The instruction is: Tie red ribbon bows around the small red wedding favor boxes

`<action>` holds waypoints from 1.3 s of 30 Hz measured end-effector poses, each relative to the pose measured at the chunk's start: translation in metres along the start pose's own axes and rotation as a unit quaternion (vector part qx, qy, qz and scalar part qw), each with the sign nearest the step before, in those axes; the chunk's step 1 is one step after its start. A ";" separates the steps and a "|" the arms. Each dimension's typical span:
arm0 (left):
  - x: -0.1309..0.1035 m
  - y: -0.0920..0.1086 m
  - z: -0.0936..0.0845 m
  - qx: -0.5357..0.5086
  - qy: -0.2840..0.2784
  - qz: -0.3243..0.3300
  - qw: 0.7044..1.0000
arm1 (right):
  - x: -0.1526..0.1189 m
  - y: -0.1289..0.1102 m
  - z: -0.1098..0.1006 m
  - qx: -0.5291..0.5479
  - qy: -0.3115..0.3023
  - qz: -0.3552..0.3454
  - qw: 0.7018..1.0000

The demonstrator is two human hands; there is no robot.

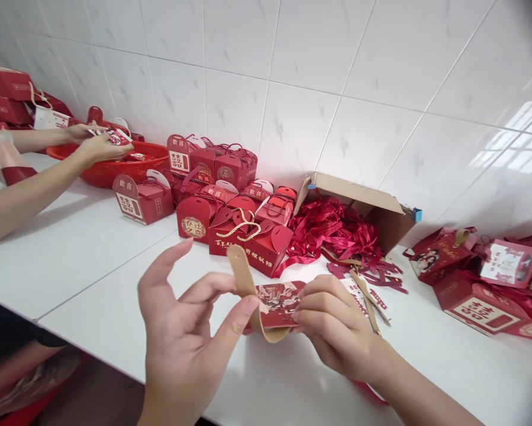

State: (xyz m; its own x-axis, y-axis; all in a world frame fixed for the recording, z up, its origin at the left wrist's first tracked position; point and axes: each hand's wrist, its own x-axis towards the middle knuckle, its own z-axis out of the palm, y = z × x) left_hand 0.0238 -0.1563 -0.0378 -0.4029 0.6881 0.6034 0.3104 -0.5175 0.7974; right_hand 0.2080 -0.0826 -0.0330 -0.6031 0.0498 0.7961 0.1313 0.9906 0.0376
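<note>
Between my hands is a small red gift box point(277, 303) with a printed picture on its face. My left hand point(190, 331) pinches a tan strap point(243, 272) between thumb and forefinger; the strap curls down and under the box's near side. Its other fingers are raised and apart. Closed around the box's right end is my right hand point(337, 328), with its fingertips on the edge. Just beyond it, more tan straps point(367, 299) and printed paper pieces point(353, 293) lie on the white table point(283, 378).
Several red gift boxes point(193, 216) stand along the wall. A cardboard box point(358, 192) lies on its side, spilling red ribbons point(337, 231). More boxes point(474, 302) are at the right. At left, a co-worker's hands point(99, 148) hold a printed item over a red basket point(123, 171).
</note>
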 end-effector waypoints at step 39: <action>-0.002 0.001 0.014 0.005 -0.156 -0.012 0.988 | -0.004 0.002 0.003 0.051 -0.031 0.062 0.996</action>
State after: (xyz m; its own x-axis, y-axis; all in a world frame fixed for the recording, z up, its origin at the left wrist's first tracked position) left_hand 0.0369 -0.1507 -0.0384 -0.1250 0.8240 0.5526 0.3134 -0.4956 0.8100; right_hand 0.2080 -0.0806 -0.0381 -0.6354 0.1775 0.7515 0.1297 0.9839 -0.1228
